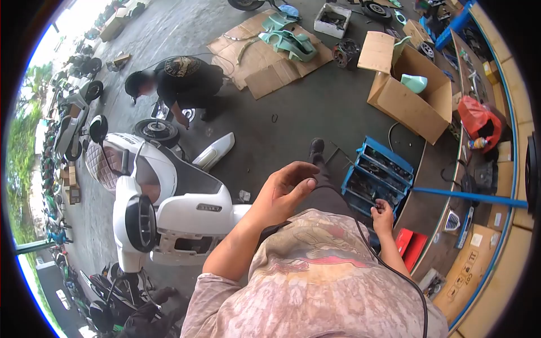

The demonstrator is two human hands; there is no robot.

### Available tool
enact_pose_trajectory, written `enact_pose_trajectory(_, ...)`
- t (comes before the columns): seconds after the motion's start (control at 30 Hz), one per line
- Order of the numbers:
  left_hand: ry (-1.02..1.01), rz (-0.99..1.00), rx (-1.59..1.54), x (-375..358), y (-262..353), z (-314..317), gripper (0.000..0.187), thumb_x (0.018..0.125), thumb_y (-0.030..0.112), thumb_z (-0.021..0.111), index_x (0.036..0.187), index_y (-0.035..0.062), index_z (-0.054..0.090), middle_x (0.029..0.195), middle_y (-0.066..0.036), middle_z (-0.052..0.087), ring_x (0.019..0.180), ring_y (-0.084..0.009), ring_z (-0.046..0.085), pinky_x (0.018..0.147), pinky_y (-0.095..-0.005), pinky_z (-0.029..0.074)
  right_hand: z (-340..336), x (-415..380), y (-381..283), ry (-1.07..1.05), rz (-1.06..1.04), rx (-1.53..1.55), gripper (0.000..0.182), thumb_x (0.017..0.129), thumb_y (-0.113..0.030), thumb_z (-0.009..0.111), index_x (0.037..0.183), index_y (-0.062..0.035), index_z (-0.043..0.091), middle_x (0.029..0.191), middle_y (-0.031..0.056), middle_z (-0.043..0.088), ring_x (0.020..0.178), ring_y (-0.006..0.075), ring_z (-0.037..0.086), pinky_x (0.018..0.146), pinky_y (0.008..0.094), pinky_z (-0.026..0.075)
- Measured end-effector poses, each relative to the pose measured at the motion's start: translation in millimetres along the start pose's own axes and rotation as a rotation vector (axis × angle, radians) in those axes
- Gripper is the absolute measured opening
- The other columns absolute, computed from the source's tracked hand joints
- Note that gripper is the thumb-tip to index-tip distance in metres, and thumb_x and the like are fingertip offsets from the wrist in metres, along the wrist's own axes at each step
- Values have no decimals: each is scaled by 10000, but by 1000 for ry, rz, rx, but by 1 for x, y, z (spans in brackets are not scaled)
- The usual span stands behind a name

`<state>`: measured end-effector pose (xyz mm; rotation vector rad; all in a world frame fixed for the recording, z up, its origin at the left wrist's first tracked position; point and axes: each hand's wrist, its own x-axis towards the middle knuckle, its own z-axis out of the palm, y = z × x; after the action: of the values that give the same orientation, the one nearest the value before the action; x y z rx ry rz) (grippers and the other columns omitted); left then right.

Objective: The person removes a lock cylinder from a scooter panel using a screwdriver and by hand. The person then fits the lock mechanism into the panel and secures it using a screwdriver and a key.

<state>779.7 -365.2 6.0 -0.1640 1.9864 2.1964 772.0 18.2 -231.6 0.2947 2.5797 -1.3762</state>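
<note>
My left hand is raised in front of my body, its fingers loosely curved and the thumb apart from them, with nothing visible in it. To its left stands a white scooter with a black round headlight or front panel. My right hand is low at the near edge of a blue cantilever toolbox. Its fingers are curled with the tips together around something small and dark that I cannot make out. Dark tools lie in the toolbox trays, too small to tell apart.
Another person crouches by a wheel at the upper left. A white body panel lies on the floor. Green panels rest on flattened cardboard. An open cardboard box and a red case flank the toolbox.
</note>
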Motion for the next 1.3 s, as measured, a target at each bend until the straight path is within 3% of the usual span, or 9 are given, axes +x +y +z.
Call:
enact_pose_trajectory(0.23,96,-192,166,231,2,-76,372,969,290,571,1173,-21,566,993,-84,638,806,-118,587,737,-261,486,36,210,-40,-91,312,115,194,821,-121,734,908,14,624,725,61,637,557,110,584,479,260,471)
enact_pose_trajectory(0.37,131,-476,154,302,-10,-113,346,981,291,544,1150,-10,577,769,-18,594,662,-84,514,598,-235,433,52,316,-121,-206,182,44,230,813,-155,754,879,0,597,704,46,622,530,112,580,478,265,456)
enact_pose_trajectory(0.47,262,-375,363,337,-10,-139,329,944,260,575,1105,-24,611,798,-80,647,659,-120,548,612,-280,455,56,376,-173,-340,251,57,232,823,-167,739,882,-5,584,709,60,622,536,129,590,504,287,468)
enact_pose_trajectory(0.6,407,-321,214,402,-5,-173,259,954,209,583,1074,-19,605,712,14,544,600,-54,429,529,-232,357,70,430,-233,-464,125,-348,223,846,-180,692,886,7,576,749,124,650,647,222,647,611,350,509)
enact_pose_trajectory(0.73,418,-268,163,501,-6,-208,247,953,212,587,1064,-8,612,694,28,523,597,-47,423,525,-222,341,148,536,-59,-604,89,-492,245,849,-240,649,918,-10,600,873,209,665,890,366,638,771,413,494)
enact_pose_trajectory(0.9,312,-226,259,662,6,-259,306,935,233,587,1075,-38,615,737,-43,591,636,-97,486,584,-273,407,184,680,-48,-493,31,-342,309,832,-310,657,906,-13,606,925,231,666,919,368,648,782,440,489)
enact_pose_trajectory(0.97,398,-271,120,725,39,-276,345,925,266,590,1099,-32,613,756,-65,621,663,-113,540,624,-285,454,170,720,-127,-380,-93,-372,390,864,-380,654,905,6,616,880,222,664,850,354,650,741,413,492)
enact_pose_trajectory(1.1,263,-347,540,789,62,-300,433,921,332,591,1140,-42,596,811,-173,666,760,-256,652,717,-357,507,121,767,-375,-343,-9,-284,396,913,-366,627,894,30,619,804,177,669,747,276,659,683,360,498)
enact_pose_trajectory(1.3,409,-510,390,812,35,-333,423,877,348,621,1053,-35,648,975,-270,669,942,-392,652,839,-423,498,141,879,-473,-503,-257,-446,317,918,-288,633,882,26,606,757,152,656,687,236,635,663,348,490)
